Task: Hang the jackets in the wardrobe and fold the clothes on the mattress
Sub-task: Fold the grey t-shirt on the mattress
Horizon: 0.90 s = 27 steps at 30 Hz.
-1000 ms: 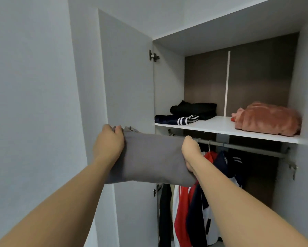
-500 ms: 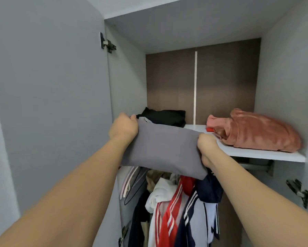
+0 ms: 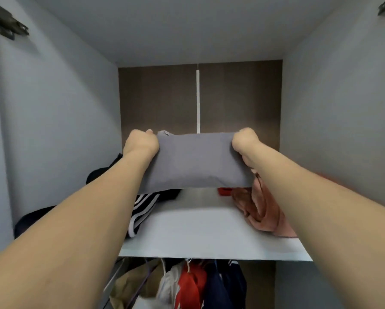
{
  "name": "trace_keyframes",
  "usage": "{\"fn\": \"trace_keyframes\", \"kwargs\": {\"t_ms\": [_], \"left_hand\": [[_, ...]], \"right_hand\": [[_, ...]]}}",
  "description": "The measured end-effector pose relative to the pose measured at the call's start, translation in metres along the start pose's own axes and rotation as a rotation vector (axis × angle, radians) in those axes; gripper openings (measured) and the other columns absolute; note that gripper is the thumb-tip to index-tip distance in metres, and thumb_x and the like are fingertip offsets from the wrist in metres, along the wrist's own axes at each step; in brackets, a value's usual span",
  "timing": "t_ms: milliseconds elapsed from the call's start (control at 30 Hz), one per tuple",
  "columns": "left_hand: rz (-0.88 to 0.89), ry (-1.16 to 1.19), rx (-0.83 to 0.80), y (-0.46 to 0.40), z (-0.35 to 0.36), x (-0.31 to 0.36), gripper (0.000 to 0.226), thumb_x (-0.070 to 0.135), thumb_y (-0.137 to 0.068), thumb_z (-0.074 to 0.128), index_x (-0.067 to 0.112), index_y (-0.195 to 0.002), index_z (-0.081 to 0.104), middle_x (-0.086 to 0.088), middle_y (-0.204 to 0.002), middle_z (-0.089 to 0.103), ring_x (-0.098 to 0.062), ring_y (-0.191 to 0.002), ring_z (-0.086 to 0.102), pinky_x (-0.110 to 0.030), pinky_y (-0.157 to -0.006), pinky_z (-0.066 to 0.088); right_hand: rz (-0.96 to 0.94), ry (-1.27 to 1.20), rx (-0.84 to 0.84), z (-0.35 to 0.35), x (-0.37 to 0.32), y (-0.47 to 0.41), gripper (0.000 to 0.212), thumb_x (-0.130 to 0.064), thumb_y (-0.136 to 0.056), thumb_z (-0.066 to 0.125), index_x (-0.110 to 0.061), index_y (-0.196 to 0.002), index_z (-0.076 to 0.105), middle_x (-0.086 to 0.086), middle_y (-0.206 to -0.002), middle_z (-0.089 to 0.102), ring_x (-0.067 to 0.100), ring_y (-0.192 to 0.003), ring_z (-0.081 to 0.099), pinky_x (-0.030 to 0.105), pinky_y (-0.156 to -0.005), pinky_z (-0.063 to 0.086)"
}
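A folded grey garment (image 3: pixel 193 160) is held flat in the air above the white wardrobe shelf (image 3: pixel 200 233). My left hand (image 3: pixel 141 144) grips its left edge and my right hand (image 3: pixel 245 141) grips its right edge, both arms stretched into the upper compartment. The garment hovers over the bare middle of the shelf, not touching it. Below the shelf, jackets (image 3: pixel 193 284) in red, navy, white and tan hang side by side.
A dark folded pile with white stripes (image 3: pixel 142 210) lies on the shelf's left. A pink-orange fleece garment (image 3: pixel 260 208) lies on the right, with a small red item (image 3: pixel 225 191) behind it. Grey side walls and a brown back panel (image 3: pixel 164 99) enclose the compartment.
I have come closer and face the wardrobe straight on. Both hands have lifted the grey garment up and forward, from in front of the shelf edge into the compartment above the shelf.
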<state>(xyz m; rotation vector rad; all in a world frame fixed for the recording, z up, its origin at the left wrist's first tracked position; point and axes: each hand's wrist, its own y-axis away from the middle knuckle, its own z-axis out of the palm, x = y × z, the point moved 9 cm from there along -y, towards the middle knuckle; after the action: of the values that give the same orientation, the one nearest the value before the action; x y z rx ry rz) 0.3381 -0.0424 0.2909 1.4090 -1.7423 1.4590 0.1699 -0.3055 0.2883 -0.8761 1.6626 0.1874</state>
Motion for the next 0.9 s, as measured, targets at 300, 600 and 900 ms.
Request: {"fn": "trace_keyframes", "kwargs": {"t_ms": [300,600,900], "left_hand": [[0.078,-0.597,-0.176,-0.07,0.019,-0.003,0.044,0.034,-0.101,0.044,0.002,-0.127,0.058,-0.017,-0.138,0.055,-0.036,-0.126,0.052,-0.041,-0.103,0.043],[-0.03,-1.226,-0.389,-0.112,-0.047,-0.114,0.033,0.034,-0.098,0.054,0.013,-0.123,0.06,-0.011,-0.139,0.055,-0.033,-0.123,0.055,-0.043,-0.104,0.045],[0.129,-0.843,-0.437,-0.073,0.02,-0.173,0.054,0.048,-0.1,0.026,0.027,-0.15,0.028,0.0,-0.16,0.017,-0.029,-0.145,0.018,-0.059,-0.112,0.023]], "right_hand": [[0.02,0.05,-0.018,0.081,0.01,-0.062,0.037,-0.002,-0.097,0.039,0.004,-0.132,0.049,0.016,-0.115,0.055,0.023,-0.095,0.048,0.03,-0.077,0.045],[-0.007,0.257,-0.456,0.247,0.018,0.01,0.035,0.0,-0.099,0.038,0.008,-0.131,0.05,0.026,-0.134,0.052,0.019,-0.077,0.051,0.027,-0.065,0.044],[-0.286,0.733,-0.393,0.293,0.02,0.041,0.045,-0.034,-0.101,0.029,-0.01,-0.137,0.041,0.011,-0.141,0.029,0.032,-0.127,0.032,0.044,-0.104,0.029]]}}
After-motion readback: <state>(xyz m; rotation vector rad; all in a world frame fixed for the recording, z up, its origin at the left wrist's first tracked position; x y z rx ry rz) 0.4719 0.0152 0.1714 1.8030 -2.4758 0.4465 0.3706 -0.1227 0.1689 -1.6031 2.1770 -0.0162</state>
